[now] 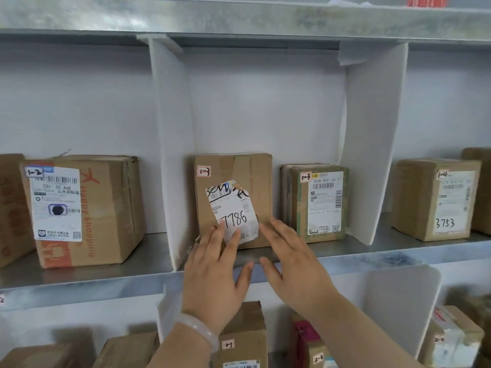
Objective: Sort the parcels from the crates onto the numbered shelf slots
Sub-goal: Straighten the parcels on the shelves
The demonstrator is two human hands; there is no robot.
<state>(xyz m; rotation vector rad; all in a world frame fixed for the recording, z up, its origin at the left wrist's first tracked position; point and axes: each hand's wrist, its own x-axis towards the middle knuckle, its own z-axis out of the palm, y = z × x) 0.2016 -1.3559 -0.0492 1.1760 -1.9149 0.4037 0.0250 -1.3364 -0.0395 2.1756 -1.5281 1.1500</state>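
A brown cardboard parcel (233, 176) marked 1-3, with a torn white label reading 7786, stands upright in the middle shelf slot. My left hand (215, 272) reaches up with straight fingers whose tips touch the parcel's lower front and its label. Just right of it, my right hand (289, 264) is flat and open, fingertips at the parcel's lower right corner. A second 1-3 parcel (316, 203), wrapped in tape with a white label, stands to the right in the same slot.
White divider panels (170, 144) (372, 144) bound the slot on the metal shelf (79, 277). A 1-2 box (85, 208) stands in the left slot, a 1-4 box (435, 197) in the right. Below, boxes marked 2-3 (244, 338) sit on the lower shelf.
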